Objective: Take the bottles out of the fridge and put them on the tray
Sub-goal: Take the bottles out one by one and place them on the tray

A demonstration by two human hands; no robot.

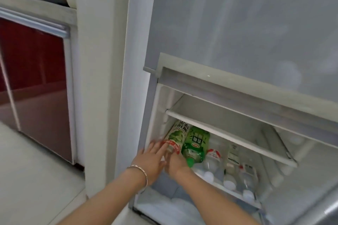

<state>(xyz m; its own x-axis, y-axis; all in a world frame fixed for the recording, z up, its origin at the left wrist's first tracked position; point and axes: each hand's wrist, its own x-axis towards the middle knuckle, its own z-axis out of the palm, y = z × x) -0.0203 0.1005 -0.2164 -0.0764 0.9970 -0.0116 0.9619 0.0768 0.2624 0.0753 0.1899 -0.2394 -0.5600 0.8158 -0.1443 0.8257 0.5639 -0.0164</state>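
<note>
The fridge's lower compartment (228, 126) stands open with several bottles lying side by side on its shelf, caps toward me. At the far left lies a bottle with a white-and-green label and a red band (178, 134). A green bottle (196, 142) lies beside it, then clear water bottles (213, 159) (247, 175). My left hand (151, 157), a bracelet on its wrist, lies with its fingers stretched along the left side of the white-and-green bottle. My right hand (175, 164) is curled around that bottle's neck end, and its fingers are partly hidden. The tray is out of view.
A white glass shelf (228, 133) hangs close above the bottles. The fridge's closed upper door (237, 23) fills the top right. A white wall post (102, 78) stands left of the fridge, with red glossy cabinet doors (36, 87) beyond it and pale floor tiles below.
</note>
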